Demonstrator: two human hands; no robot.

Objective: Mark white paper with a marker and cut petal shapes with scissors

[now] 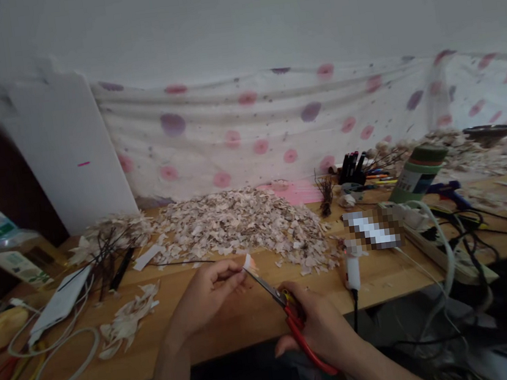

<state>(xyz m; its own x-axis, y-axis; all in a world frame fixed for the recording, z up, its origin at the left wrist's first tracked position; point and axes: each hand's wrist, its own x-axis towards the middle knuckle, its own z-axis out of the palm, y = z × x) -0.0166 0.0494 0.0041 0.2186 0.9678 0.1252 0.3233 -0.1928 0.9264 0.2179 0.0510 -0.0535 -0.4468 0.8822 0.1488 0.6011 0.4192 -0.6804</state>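
Observation:
Between the fingertips of my left hand is a small pale piece, perhaps paper or dried petal; its exact kind is hard to tell. Red-handled scissors are in my right hand, fingers wrapped round the handles. Their blades point up and left, with the tips right at the pale piece near my left fingertips. Both hands hover over the front edge of the wooden table. Beyond them lies a wide heap of pale, dry flakes.
To the left, a small pile of thin peelings lies near a white power bank with a looped cable. On the right stand a white plugged-in device, a power strip, a green canister and a blue glue gun.

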